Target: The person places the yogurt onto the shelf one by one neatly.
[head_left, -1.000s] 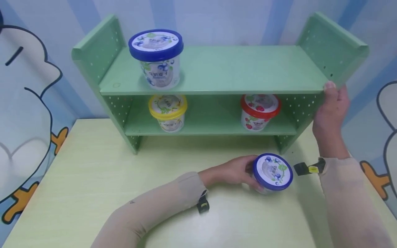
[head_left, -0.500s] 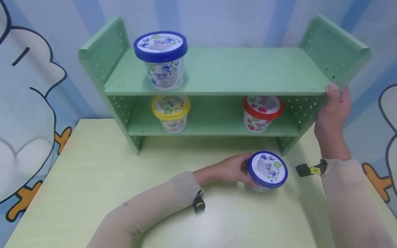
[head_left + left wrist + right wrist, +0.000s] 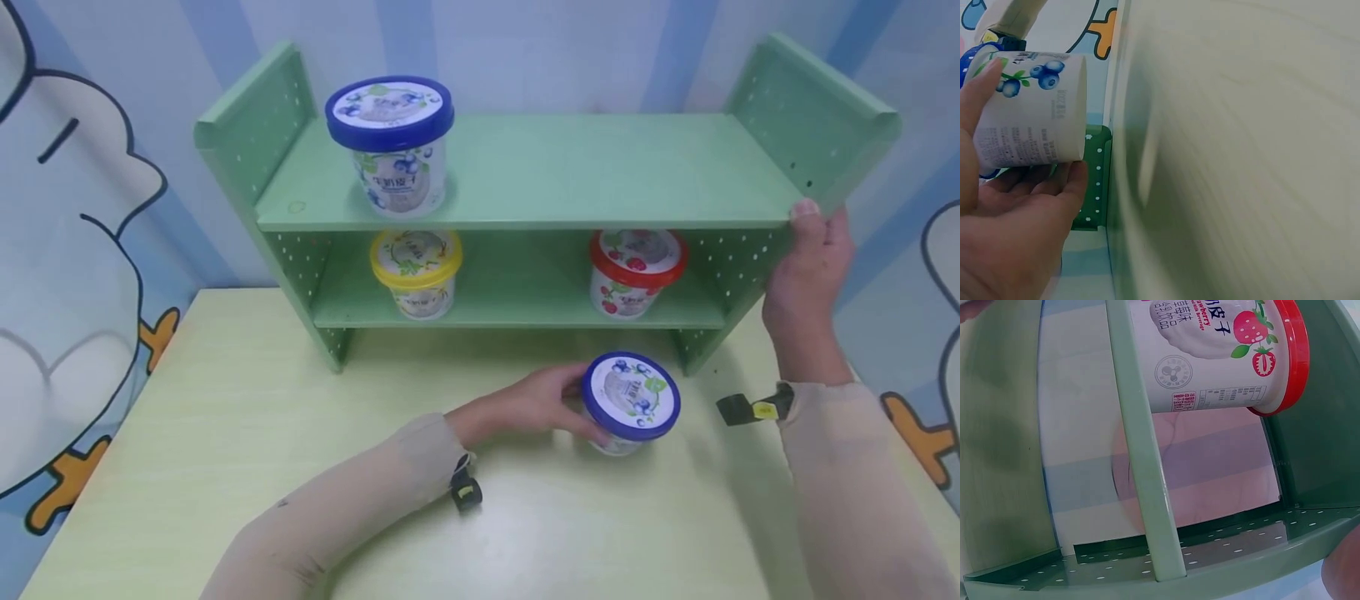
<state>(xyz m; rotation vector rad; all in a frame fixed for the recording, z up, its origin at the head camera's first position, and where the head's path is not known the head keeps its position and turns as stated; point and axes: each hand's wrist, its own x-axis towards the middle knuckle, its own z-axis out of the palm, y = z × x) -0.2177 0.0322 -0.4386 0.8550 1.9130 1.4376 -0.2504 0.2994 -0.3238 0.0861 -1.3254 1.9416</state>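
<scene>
My left hand point(image 3: 536, 404) grips a blue-lidded paper tub point(image 3: 630, 396) with blueberries printed on it, thumb on the near side. In the left wrist view this tub point(image 3: 1035, 112) has its base apart from the tabletop, and the fingers curl around its wall. At the right end of the green two-tier shelf point(image 3: 600, 167), my right hand point(image 3: 806, 279) holds the side panel, thumb at the front edge of the upper board. A red-lidded strawberry tub point(image 3: 637, 271) stands on the lower board close to that hand; the right wrist view shows its printed wall point(image 3: 1210, 362).
Another blue-lidded tub point(image 3: 393, 146) is on the upper board at the left. Below it, a yellow-lidded tub point(image 3: 418, 273) stands on the lower board. The shelf rests on a pale table point(image 3: 225, 417) against a wall point(image 3: 525, 50) with cartoon figures.
The left hand has carried the blue-lidded tub to the left and slightly toward the shelf. The right hand keeps its place on the side panel. The head view has shifted a little.
</scene>
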